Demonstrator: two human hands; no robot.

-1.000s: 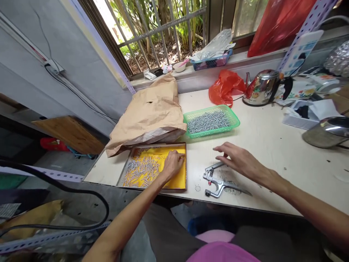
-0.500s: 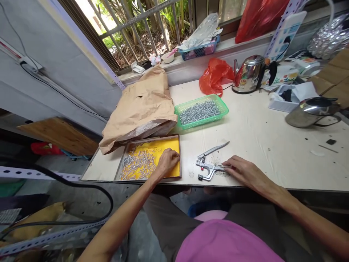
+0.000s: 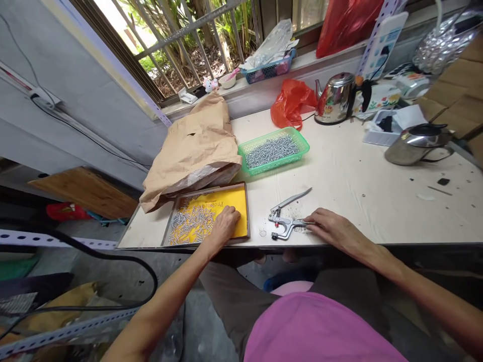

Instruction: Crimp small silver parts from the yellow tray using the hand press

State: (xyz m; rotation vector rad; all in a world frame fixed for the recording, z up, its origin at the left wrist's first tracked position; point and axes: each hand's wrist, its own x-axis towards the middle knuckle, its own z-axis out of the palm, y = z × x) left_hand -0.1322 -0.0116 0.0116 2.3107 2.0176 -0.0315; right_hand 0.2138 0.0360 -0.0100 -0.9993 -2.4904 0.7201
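Observation:
My left hand (image 3: 225,224) is over the right part of a shallow box (image 3: 247,213) with a yellow bottom, its fingers curled together. Whatever they may pinch is too small to make out. Many small silvery metal pieces (image 3: 193,222) lie loose in the box's left part. My right hand (image 3: 332,227) rests at the table's front edge, its fingers closed on the lower handle of metal snap pliers (image 3: 289,224). These lie on the table with the upper handle spread away and a spring between the handles.
Behind the box, a green basket (image 3: 306,147) holds more metal pieces. A brown paper bag (image 3: 196,141) lies beside it. A red plastic bag (image 3: 289,103), a steel kettle (image 3: 335,103) and a steel pot (image 3: 411,146) stand farther back and right.
My left hand has shifted slightly left within the box, away from its right wall. The right hand keeps to the pliers' handle. The whole view has moved a little.

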